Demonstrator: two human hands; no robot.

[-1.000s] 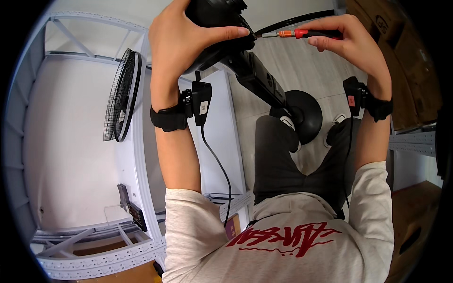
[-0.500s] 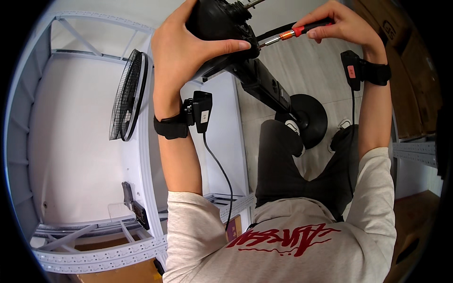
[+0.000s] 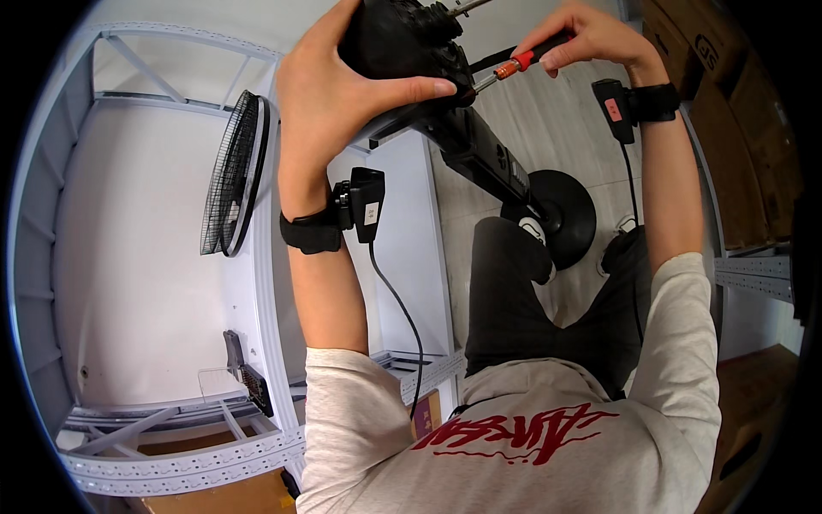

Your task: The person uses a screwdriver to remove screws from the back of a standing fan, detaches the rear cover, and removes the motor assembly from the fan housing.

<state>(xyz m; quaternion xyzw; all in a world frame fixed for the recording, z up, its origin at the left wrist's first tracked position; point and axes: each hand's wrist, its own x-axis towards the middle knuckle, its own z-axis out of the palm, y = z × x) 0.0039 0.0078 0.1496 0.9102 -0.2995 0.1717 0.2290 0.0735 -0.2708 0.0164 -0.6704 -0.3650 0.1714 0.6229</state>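
Observation:
A black fan motor housing [image 3: 390, 56] sits on top of a dark stand column [image 3: 484, 163] with a round black base [image 3: 561, 218] on the floor. My left hand [image 3: 330, 98] is wrapped round the side of the housing, its thumb lying along the lower edge; its other fingers are mostly hidden behind. In my right hand [image 3: 591, 41] is a red-and-black screwdriver [image 3: 516, 65], held by the handle between thumb and fingers. The metal shaft slants down to the left, its tip at the housing's edge beside my left thumb. Whether it sits in a screw I cannot tell.
A wire fan grille [image 3: 235, 176] leans on the white shelf [image 3: 154, 257] at left. Small dark parts [image 3: 253, 385] lie near the shelf's front edge. Cardboard boxes [image 3: 728, 163] fill a rack at right. Cables hang from both wrist-worn devices. My feet flank the stand base.
My right hand and wrist have moved left toward the housing, and the screwdriver's handle has shifted left with a steeper tilt. My left hand holds its place on the housing.

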